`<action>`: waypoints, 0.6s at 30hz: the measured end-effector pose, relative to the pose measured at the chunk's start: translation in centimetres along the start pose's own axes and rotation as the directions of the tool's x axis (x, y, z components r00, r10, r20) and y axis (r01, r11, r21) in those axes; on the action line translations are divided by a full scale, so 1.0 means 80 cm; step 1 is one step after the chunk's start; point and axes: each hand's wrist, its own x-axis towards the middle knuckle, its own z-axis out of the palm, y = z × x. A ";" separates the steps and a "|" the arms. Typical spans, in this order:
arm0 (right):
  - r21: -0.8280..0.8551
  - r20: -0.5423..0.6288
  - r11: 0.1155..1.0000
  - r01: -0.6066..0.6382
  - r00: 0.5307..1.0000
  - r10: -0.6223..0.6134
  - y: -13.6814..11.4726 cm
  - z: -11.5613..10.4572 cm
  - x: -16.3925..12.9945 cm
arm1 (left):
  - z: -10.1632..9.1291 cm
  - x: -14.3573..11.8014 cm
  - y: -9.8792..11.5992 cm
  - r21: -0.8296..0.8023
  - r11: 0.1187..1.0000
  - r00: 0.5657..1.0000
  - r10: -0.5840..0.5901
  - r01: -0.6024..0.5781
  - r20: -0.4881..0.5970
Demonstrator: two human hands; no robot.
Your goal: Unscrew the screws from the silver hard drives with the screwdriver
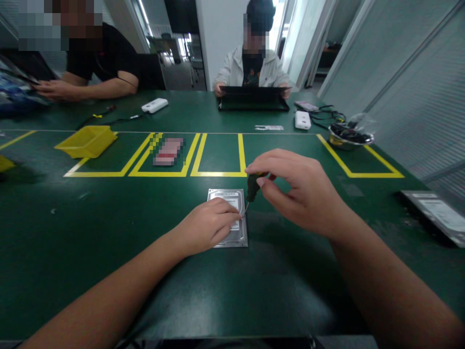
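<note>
The hard drive [240,237] lies flat on the green table [145,208] before you, the print on its white label [220,195] too small to read. Your left hand [207,225] rests over it, fingertips beside the shaft of the screwdriver [253,188]; whether they pinch anything I cannot tell. Your right hand [296,189] grips the dark handle between thumb and fingers. Well rightward, another drive [441,213] bears a blurred, unreadable label.
</note>
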 end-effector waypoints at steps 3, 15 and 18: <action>0.037 0.011 0.999 0.008 1.000 -0.008 0.000 -0.002 0.000 | 0.000 0.000 -0.001 -0.003 1.000 1.000 0.001 -0.001 -0.003; 0.046 0.008 0.999 -0.007 1.000 0.006 -0.002 -0.003 0.000 | 0.002 -0.001 -0.002 -0.005 1.000 1.000 0.001 -0.001 0.006; 0.025 0.032 0.999 -0.033 0.999 0.032 -0.001 -0.005 -0.001 | 0.001 -0.002 -0.002 -0.006 1.000 1.000 0.005 -0.005 -0.002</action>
